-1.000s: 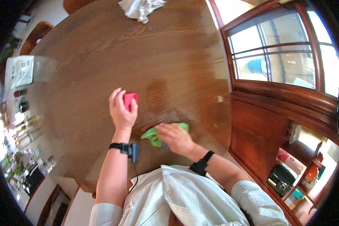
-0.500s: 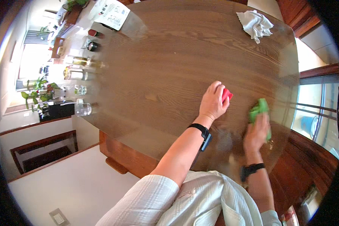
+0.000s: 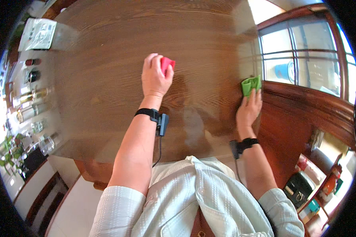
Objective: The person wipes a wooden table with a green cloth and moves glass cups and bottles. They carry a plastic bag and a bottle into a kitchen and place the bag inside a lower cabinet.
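My left hand [image 3: 155, 79] is over the middle of the brown wood-grain table [image 3: 99, 94]. Its fingers are closed round a small red cloth [image 3: 168, 65], which looks folded; part of it is hidden by the fingers. At the table's right edge, my right hand [image 3: 249, 110] presses on a bunched green cloth [image 3: 251, 85]. The fingers lie over the near part of that cloth, and its far part sticks out past the fingertips. Both wrists carry black straps with small devices.
Several bottles and jars, among them a clear glass jar [image 3: 46, 145], line the left side. A white package [image 3: 38, 34] lies at the far left. Beyond the right edge are a dark red wooden frame [image 3: 300, 102] and a glass-paned window [image 3: 312, 55]. A shelf with a black bag [image 3: 298, 189] is lower right.
My right hand has moved with the green cloth to the table's right edge. My left hand still holds the red cloth. The view has turned right, and the white crumpled cloth is out of sight.
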A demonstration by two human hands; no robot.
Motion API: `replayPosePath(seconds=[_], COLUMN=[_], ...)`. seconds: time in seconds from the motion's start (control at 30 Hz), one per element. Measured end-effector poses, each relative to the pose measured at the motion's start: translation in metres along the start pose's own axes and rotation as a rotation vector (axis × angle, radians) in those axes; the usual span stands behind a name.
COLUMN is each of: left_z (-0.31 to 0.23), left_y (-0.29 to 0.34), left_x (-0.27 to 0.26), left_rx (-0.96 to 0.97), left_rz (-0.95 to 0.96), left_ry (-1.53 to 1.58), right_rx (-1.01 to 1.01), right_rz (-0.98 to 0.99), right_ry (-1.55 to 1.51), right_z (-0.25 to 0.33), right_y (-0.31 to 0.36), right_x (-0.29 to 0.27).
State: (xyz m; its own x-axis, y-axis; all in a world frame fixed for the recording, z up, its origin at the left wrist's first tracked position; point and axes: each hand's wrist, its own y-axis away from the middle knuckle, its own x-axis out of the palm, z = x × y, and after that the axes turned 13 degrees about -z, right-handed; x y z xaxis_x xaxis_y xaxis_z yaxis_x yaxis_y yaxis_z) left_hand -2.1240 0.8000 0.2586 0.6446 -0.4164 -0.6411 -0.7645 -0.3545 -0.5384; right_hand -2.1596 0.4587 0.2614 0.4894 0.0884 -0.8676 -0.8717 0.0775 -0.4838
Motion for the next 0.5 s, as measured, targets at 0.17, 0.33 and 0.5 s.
replayPosePath(seconds=[0.17,0.33,0.5], left_z=[0.004,-0.033,-0.127], left_y=[0.006,-0.007,-0.034], left_x=[0.000,0.006,0.076], left_rx=[0.015,-0.002,0.350], left_rz=[0.008,0.125,0.344], left_ry=[-0.002,0.170,0.322], right_rx=[-0.183,-0.195,-0.185], right_rz=[0.243,0.233,0.245], right_ry=[-0.264,-0.306,-0.351], right_z=[0.045,0.037,0.040], right_y=[0.067,0.067,0.066], right_x=[-0.039,-0.040,-0.045])
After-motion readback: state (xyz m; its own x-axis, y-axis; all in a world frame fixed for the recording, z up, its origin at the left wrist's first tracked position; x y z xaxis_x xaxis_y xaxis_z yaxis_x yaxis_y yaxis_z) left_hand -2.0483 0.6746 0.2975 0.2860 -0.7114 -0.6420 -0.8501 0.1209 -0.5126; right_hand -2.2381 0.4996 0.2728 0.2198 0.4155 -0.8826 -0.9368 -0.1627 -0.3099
